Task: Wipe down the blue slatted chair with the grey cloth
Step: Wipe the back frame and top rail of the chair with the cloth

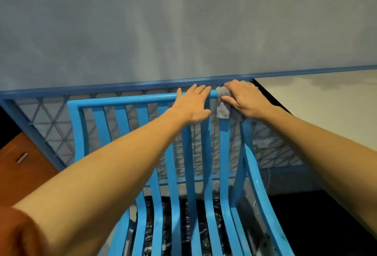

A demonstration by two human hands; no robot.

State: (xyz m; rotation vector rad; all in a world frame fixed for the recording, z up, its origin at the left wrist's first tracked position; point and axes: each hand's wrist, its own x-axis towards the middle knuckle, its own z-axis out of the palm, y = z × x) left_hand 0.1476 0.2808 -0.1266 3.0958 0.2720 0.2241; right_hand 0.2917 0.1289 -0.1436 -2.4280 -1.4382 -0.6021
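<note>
Blue slatted chair [225, 153], glossy, curved; left grip [191, 106] flat atop, right grip [242, 100] around grey cloth [222, 109].

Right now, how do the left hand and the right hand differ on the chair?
The left hand lies flat with straight fingers and holds nothing, while the right hand curls round the grey cloth. The left hand rests nearer the middle of the top rail; the right hand presses the grey cloth at the rail's right corner. Both hands are on the top rail of the blue chair.
</note>
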